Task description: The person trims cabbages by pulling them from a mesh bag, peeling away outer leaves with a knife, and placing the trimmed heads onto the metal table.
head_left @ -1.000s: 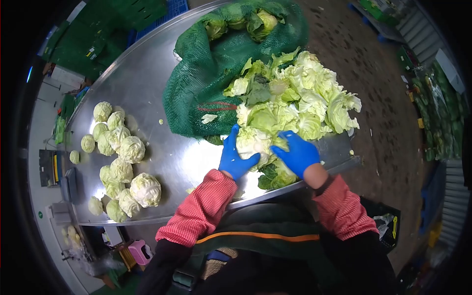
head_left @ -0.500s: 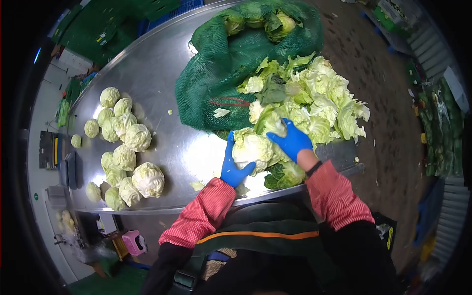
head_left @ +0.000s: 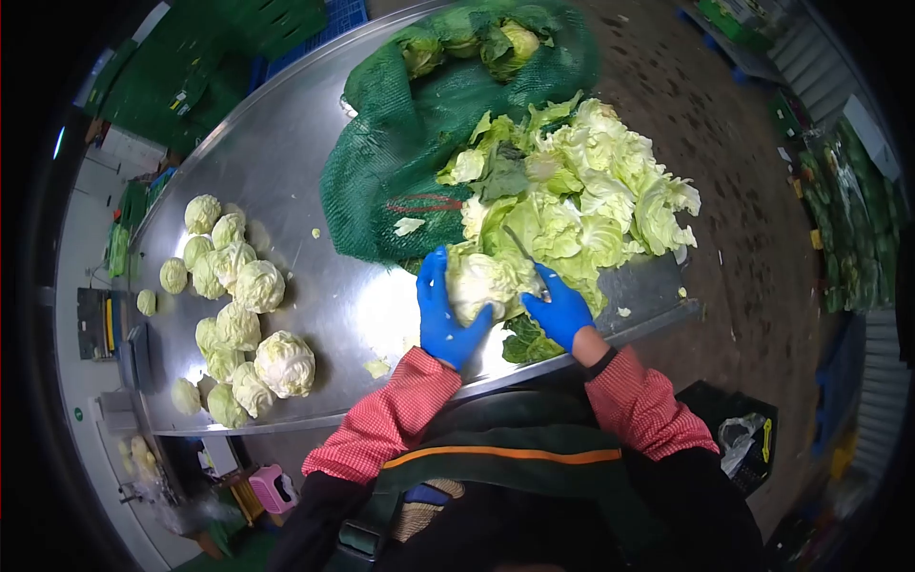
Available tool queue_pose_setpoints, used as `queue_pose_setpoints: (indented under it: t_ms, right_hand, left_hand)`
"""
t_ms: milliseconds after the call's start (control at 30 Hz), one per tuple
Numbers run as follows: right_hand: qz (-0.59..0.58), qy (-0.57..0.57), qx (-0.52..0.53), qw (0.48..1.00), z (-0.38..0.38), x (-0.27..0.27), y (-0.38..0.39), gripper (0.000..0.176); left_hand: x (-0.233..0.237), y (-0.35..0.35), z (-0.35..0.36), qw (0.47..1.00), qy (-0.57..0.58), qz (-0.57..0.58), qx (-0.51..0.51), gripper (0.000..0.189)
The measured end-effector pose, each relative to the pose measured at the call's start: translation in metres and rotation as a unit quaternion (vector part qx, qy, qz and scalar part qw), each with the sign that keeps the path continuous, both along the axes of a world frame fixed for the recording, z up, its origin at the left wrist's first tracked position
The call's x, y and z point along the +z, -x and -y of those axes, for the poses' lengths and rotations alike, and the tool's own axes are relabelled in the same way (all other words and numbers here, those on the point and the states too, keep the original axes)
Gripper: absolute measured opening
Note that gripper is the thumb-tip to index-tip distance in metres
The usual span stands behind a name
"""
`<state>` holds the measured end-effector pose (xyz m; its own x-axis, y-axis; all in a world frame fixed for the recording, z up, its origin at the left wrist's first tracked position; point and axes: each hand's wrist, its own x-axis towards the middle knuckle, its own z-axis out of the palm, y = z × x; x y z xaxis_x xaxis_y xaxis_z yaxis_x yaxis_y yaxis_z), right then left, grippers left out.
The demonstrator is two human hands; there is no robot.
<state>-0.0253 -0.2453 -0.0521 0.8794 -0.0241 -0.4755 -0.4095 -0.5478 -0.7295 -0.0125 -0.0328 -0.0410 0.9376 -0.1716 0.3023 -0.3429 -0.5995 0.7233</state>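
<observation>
My left hand (head_left: 450,319), in a blue glove, grips the left side of a pale cabbage head (head_left: 481,286) near the table's front edge. At the head's right side, my gloved right hand (head_left: 560,307) is closed on a knife (head_left: 520,246), whose thin dark blade points up and left over the leaves. Part of the knife is hidden by my fingers. Loose cabbage leaves (head_left: 605,181) are heaped just beyond my right hand. Below the held head lies a darker green leaf (head_left: 530,341).
Several trimmed cabbage heads (head_left: 259,286) stand on the left of the metal table (head_left: 295,172). A green net bag (head_left: 381,172) with more cabbages (head_left: 511,50) lies at the back. A dark crate (head_left: 753,448) is on the floor at right, a pink stool (head_left: 273,488) at lower left.
My right hand has moved down and toward me, from the leaves to the head's right side, and the knife blade now shows. My left hand still holds the head. The camera view has shifted slightly.
</observation>
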Motion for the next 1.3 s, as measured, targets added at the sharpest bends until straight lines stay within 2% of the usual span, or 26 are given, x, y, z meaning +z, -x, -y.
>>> queue_pose_setpoints:
  t_ms: [33, 67, 133, 200, 267, 333, 367, 400, 467, 567, 600, 667, 767, 867, 900, 933, 967, 1000, 1033, 1067, 1100, 1133, 1200, 1233, 1267, 1300]
  right_hand:
    - [0.029, 0.035, 0.01, 0.999, -0.007, 0.003, -0.002, 0.068]
    - [0.059, 0.071, 0.024, 0.995, -0.01, 0.004, -0.002, 0.066]
    - [0.106, 0.068, -0.019, 0.992, -0.008, -0.008, -0.002, 0.057]
    - [0.098, 0.084, -0.047, 0.991, 0.007, -0.028, -0.002, 0.054]
    - [0.134, 0.07, -0.052, 0.987, 0.012, -0.016, -0.006, 0.052]
    - [0.149, 0.054, -0.055, 0.986, 0.021, 0.005, -0.015, 0.052]
    - [0.184, 0.045, -0.07, 0.979, 0.027, 0.01, -0.02, 0.053]
    - [0.13, 0.066, -0.061, 0.987, 0.037, 0.018, -0.028, 0.058]
    - [0.116, 0.146, 0.0, 0.982, 0.049, 0.023, -0.042, 0.077]
    - [0.158, 0.121, 0.072, 0.977, 0.014, 0.099, -0.037, 0.093]
    - [0.189, 0.132, 0.123, 0.965, 0.0, 0.104, -0.034, 0.1]
    - [0.204, 0.181, 0.166, 0.948, -0.027, 0.13, -0.026, 0.086]
    - [0.304, 0.041, 0.121, 0.944, -0.02, 0.073, -0.022, 0.068]
    - [0.123, 0.083, 0.122, 0.981, 0.006, 0.088, -0.029, 0.052]
    - [0.056, 0.062, 0.103, 0.991, 0.016, 0.084, -0.035, 0.063]
    - [0.097, 0.045, 0.1, 0.989, 0.017, 0.081, -0.033, 0.067]
    - [0.14, 0.029, 0.097, 0.985, 0.019, 0.08, -0.029, 0.072]
    - [0.182, 0.012, 0.095, 0.979, 0.019, 0.084, -0.028, 0.076]
    - [0.158, -0.027, 0.133, 0.978, 0.014, 0.101, -0.026, 0.09]
    - [0.196, -0.111, 0.123, 0.967, 0.011, 0.09, -0.028, 0.09]
    - [0.231, -0.194, 0.11, 0.947, 0.007, 0.071, -0.03, 0.09]
    - [0.265, -0.275, 0.098, 0.919, 0.004, 0.064, -0.032, 0.091]
    - [0.109, -0.466, 0.049, 0.877, 0.008, 0.066, -0.038, 0.067]
    - [0.018, -0.534, 0.032, 0.845, 0.006, 0.052, -0.045, 0.062]
    - [-0.067, -0.55, 0.008, 0.832, 0.003, 0.042, -0.046, 0.058]
    - [-0.15, -0.56, -0.025, 0.814, -0.003, 0.045, -0.047, 0.059]
  left_hand:
    - [0.012, 0.003, 0.01, 1.0, -0.01, -0.008, -0.024, 0.102]
    - [0.02, 0.005, 0.012, 0.985, -0.169, -0.024, -0.032, 0.102]
    - [0.01, -0.002, 0.007, 0.986, -0.163, -0.025, -0.004, 0.099]
    - [-0.002, -0.021, -0.012, 0.996, -0.067, -0.065, 0.005, 0.096]
    - [-0.02, -0.037, -0.035, 0.988, 0.036, -0.146, 0.02, 0.086]
    - [-0.032, -0.037, -0.043, 0.911, 0.297, -0.283, 0.031, 0.077]
    - [-0.041, -0.036, -0.05, 0.872, 0.37, -0.318, 0.035, 0.073]
    - [-0.033, -0.031, -0.046, 0.799, 0.493, -0.344, 0.028, 0.074]
    - [-0.017, -0.024, -0.04, 0.738, 0.581, -0.343, 0.017, 0.075]
    - [0.005, -0.026, -0.033, 0.815, 0.501, -0.289, 0.015, 0.074]
    - [0.005, -0.027, -0.031, 0.824, 0.494, -0.277, 0.014, 0.074]
    - [0.004, -0.029, -0.028, 0.841, 0.48, -0.251, 0.009, 0.074]
    - [0.009, -0.03, -0.029, 0.772, 0.568, -0.284, -0.007, 0.077]
    - [0.009, -0.025, -0.035, 0.713, 0.619, -0.33, -0.012, 0.079]
    - [0.013, -0.023, -0.036, 0.699, 0.625, -0.347, -0.012, 0.081]
    - [0.018, -0.023, -0.035, 0.685, 0.632, -0.363, -0.013, 0.084]
    - [0.024, -0.023, -0.033, 0.696, 0.615, -0.369, -0.037, 0.084]
    - [0.034, -0.023, -0.03, 0.677, 0.624, -0.387, -0.05, 0.085]
    - [0.043, -0.021, -0.028, 0.657, 0.633, -0.405, -0.061, 0.087]
    - [0.053, -0.018, -0.026, 0.636, 0.64, -0.425, -0.073, 0.088]
    - [0.066, -0.013, -0.028, 0.667, 0.597, -0.438, -0.086, 0.092]
    - [0.066, -0.016, -0.039, 0.711, 0.548, -0.428, -0.111, 0.088]
    - [0.063, -0.024, -0.065, 0.787, 0.442, -0.399, -0.159, 0.08]
    - [0.061, -0.031, -0.063, 0.885, 0.33, -0.315, -0.088, 0.078]
    - [0.062, -0.041, -0.057, 0.906, 0.305, -0.289, -0.055, 0.076]
    - [0.06, -0.039, -0.045, 0.865, 0.38, -0.323, -0.04, 0.074]
